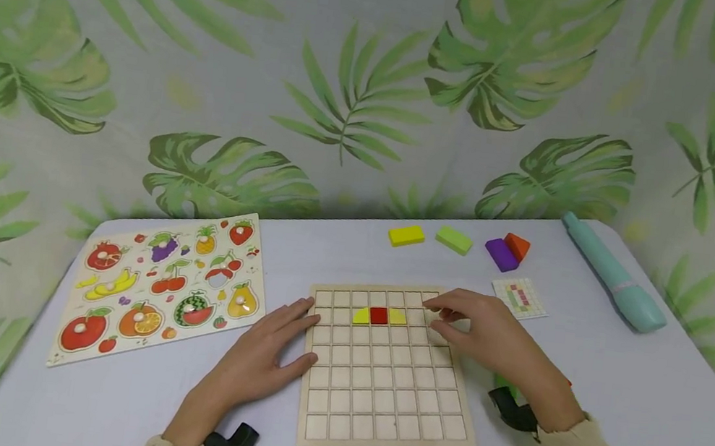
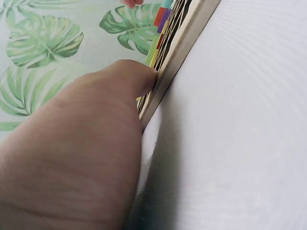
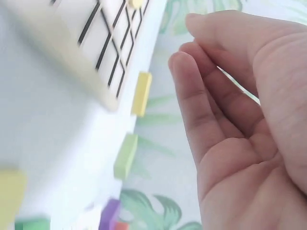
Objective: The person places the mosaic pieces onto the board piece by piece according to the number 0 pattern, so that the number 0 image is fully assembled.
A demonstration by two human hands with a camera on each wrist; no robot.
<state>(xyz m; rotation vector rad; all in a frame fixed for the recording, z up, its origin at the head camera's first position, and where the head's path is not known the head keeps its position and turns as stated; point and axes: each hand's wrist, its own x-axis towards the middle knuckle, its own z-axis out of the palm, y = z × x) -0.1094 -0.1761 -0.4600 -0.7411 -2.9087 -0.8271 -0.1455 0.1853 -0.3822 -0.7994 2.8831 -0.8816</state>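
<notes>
A wooden grid board (image 1: pixel 378 400) lies at the middle of the table. In its second row sits a red square tile (image 1: pixel 378 316) between two yellow curved tiles (image 1: pixel 361 316). My left hand (image 1: pixel 290 329) lies flat with straight fingers on the board's left edge. In the left wrist view its thumb (image 2: pixel 129 79) touches the board's rim (image 2: pixel 182 52). My right hand (image 1: pixel 442 315) hovers over the board's upper right corner, fingers loosely bent. The right wrist view shows its palm (image 3: pixel 230 158) empty, beside the board (image 3: pixel 105 43).
Behind the board lie a yellow block (image 1: pixel 405 235), a green block (image 1: pixel 454 240), a purple block (image 1: pixel 501 254) and an orange block (image 1: pixel 517 245). A small pattern card (image 1: pixel 519 297) and a teal tube (image 1: pixel 614 275) lie to the right. A fruit puzzle (image 1: pixel 164 286) lies left.
</notes>
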